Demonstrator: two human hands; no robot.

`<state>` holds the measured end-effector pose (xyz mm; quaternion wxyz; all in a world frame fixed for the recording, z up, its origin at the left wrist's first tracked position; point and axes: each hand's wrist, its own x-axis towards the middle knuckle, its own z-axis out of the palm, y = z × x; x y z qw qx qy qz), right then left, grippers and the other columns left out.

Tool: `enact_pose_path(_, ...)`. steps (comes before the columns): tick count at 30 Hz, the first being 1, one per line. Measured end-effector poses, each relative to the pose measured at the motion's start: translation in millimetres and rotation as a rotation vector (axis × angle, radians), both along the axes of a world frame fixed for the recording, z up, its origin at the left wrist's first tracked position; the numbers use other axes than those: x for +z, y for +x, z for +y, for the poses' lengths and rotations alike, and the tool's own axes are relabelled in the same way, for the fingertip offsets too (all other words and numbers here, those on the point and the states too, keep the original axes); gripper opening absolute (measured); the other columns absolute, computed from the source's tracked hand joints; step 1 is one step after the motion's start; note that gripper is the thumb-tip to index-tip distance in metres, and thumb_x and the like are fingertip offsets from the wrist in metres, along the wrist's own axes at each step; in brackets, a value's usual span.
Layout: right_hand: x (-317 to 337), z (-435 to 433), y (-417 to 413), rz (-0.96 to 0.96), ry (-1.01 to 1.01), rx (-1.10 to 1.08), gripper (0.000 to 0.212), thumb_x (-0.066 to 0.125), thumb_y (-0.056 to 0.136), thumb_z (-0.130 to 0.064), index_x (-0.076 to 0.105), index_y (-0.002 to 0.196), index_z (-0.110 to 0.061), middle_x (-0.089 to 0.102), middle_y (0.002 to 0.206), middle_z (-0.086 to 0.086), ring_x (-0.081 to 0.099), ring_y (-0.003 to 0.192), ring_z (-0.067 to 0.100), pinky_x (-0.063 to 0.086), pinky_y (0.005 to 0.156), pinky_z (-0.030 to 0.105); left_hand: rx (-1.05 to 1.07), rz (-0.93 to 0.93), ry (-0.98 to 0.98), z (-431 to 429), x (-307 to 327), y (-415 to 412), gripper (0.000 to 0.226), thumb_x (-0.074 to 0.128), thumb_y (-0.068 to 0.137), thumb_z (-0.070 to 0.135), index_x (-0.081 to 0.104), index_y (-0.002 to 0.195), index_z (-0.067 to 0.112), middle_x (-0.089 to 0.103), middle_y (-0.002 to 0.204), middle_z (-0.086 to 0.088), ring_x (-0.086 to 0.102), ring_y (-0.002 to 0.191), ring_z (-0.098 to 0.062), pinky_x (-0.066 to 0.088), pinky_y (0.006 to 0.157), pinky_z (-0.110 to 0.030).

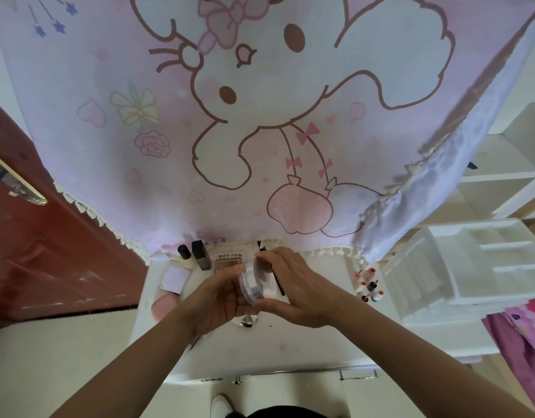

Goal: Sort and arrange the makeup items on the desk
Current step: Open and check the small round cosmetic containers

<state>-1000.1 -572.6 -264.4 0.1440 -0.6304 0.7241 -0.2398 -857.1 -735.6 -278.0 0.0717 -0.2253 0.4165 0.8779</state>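
Above the middle of the white desk [305, 342] I hold a round clear powder jar [255, 282] tilted on its side, with both hands on it. My left hand [218, 300] cups it from the left and below. My right hand [293, 285] grips its lid side, fingers over the top and thumb under it. An eyeshadow palette [228, 262] lies behind the jar. Two dark-capped foundation bottles [194, 254] stand at the back left. A pale square compact [176, 279] and a pink sponge [163, 306] lie to the left.
Several small red-capped bottles [368, 285] stand at the right of the desk. A white plastic organizer [459, 267] with compartments sits at the right end. A pink cartoon curtain [260, 116] hangs behind. A red-brown door [49, 236] is at left. A round metal object [248, 321] lies under my hands.
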Motion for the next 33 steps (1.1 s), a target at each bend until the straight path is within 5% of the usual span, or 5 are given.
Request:
enact_pose_path(7,-5.5,-2.4,4.5,-0.152,0.018,-0.079,0.071,0.056,0.09,-0.063,0.021,0.145,-0.033,0.033,0.131,-0.01,0.04,0.117,0.01,0.041,0.103,0.031,0.101,0.054,-0.111,2.2,-2.6,-2.1,0.054,0.063,0.086,0.032,0.058,0.128,0.0,0.066,0.113,-0.025,0.069,0.089,-0.029,0.058,0.081,-0.038)
enact_pose_path(13,-11.1,-4.5,5.1,-0.626,0.125,-0.277,0.068,0.039,0.089,-0.075,0.03,0.139,-0.029,0.055,0.113,0.0,0.057,0.096,0.009,0.055,0.088,0.037,-0.001,0.118,-0.256,-3.5,0.9,-3.7,0.056,0.075,0.08,0.026,0.059,0.131,0.01,0.059,0.128,-0.025,0.06,0.115,-0.042,0.053,0.093,-0.044)
enact_pose_path(16,-3.5,-6.6,7.0,-0.819,0.219,-0.35,0.069,0.026,0.087,-0.074,0.034,0.129,-0.02,0.061,0.103,0.005,0.058,0.082,0.008,0.051,0.076,0.025,-0.028,0.124,-0.39,-0.3,-0.2,-1.5,0.053,0.072,0.08,0.025,0.058,0.131,0.018,0.062,0.124,-0.019,0.061,0.113,-0.04,0.053,0.092,-0.046)
enact_pose_path(21,-10.3,-10.2,2.0,-1.091,0.387,-0.399,0.094,0.038,0.071,-0.091,0.036,0.135,-0.022,0.064,0.087,0.009,0.057,0.073,0.017,0.043,0.068,0.029,-0.046,0.112,-0.527,-1.8,4.5,-0.4,0.052,0.077,0.075,0.03,0.062,0.126,0.031,0.067,0.117,-0.01,0.062,0.109,-0.036,0.052,0.087,-0.045)
enact_pose_path(33,2.6,-5.8,-1.9,-0.836,0.344,-0.289,0.054,0.041,0.095,-0.065,0.028,0.132,-0.028,0.057,0.107,0.006,0.057,0.09,0.012,0.048,0.08,0.026,-0.008,0.119,-0.292,4.6,-7.4,-2.9,0.045,0.055,0.091,0.016,0.055,0.133,0.001,0.062,0.124,-0.028,0.06,0.114,-0.046,0.053,0.096,-0.044)
